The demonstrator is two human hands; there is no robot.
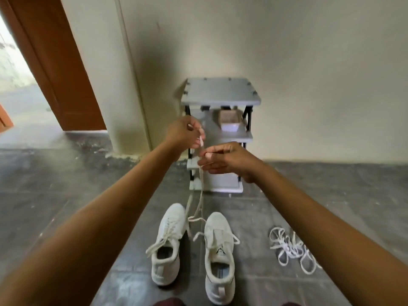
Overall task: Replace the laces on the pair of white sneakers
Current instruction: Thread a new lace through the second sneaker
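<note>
The person stands over the shoes with both arms stretched out, a long off-white flat shoelace point(201, 184) held up between them at about chest height. The left hand point(186, 131) is the higher one, its fingers curled and pinching the shoelace near its upper end. The right hand point(229, 161) sits just below and beside it, thumb and forefinger closed lightly on the same strand, the other fingers lying straight. I take it the lace is held high like this so that it hangs straight and free of kinks, and can be run through the fingers.

From the right hand the shoelace drops down in front of the rack and trails to the floor, ending in a loose loop between the toes of the two white low-top sneakers. One sneaker point(169, 246) is on the left, the other sneaker point(218, 261) just beside it on the right, both heels towards the person. I cannot tell whether the lower end is threaded through an eyelet. Both shoes show lacing over the tongue, so the job looks early.

A tangle of white spare laces point(291, 248) lies on the dark grey tiled floor point(66, 195), well to the right of the shoes. Against the wall stands a small grey shelf rack point(220, 91) holding a shallow white tray point(230, 127).
</note>
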